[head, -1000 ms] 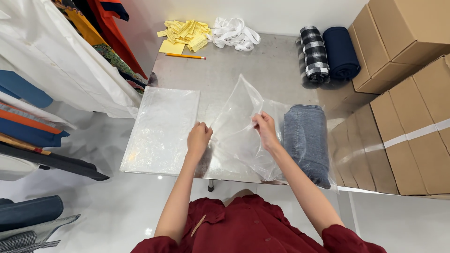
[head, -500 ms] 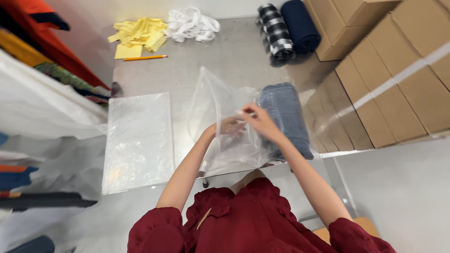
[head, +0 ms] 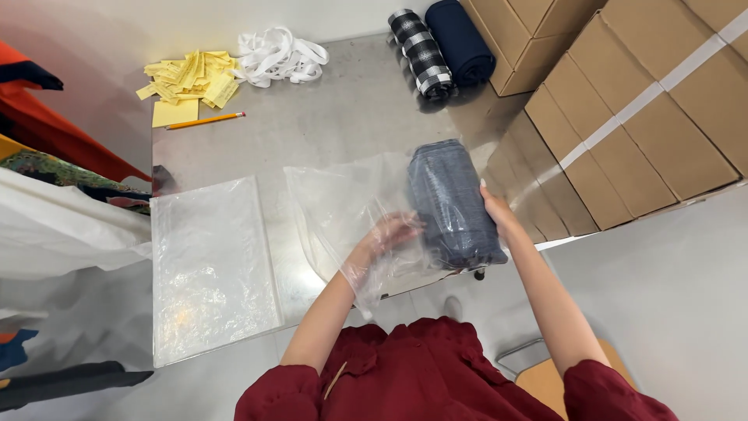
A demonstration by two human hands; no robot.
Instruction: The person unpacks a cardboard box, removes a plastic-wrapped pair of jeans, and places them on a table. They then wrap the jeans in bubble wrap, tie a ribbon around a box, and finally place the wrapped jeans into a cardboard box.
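Observation:
My left hand [head: 386,238] is inside a clear plastic bag [head: 343,210] and holds it open on the steel table [head: 343,125]. My right hand [head: 497,212] grips the right side of a rolled grey-blue denim cloth [head: 450,201] lying at the bag's mouth. The roll's left edge touches the bag film; whether it is partly inside I cannot tell.
A stack of flat clear bags [head: 209,265] lies at the left. Yellow paper slips [head: 187,74], a pencil [head: 204,120] and white ribbon [head: 279,56] are at the back. A checked roll [head: 421,51] and a navy roll [head: 461,39] rest by cardboard boxes [head: 639,117] on the right.
My right hand let go of the bag and took hold of the denim roll. My left hand slid into the bag. The view shifted leftward and nearer.

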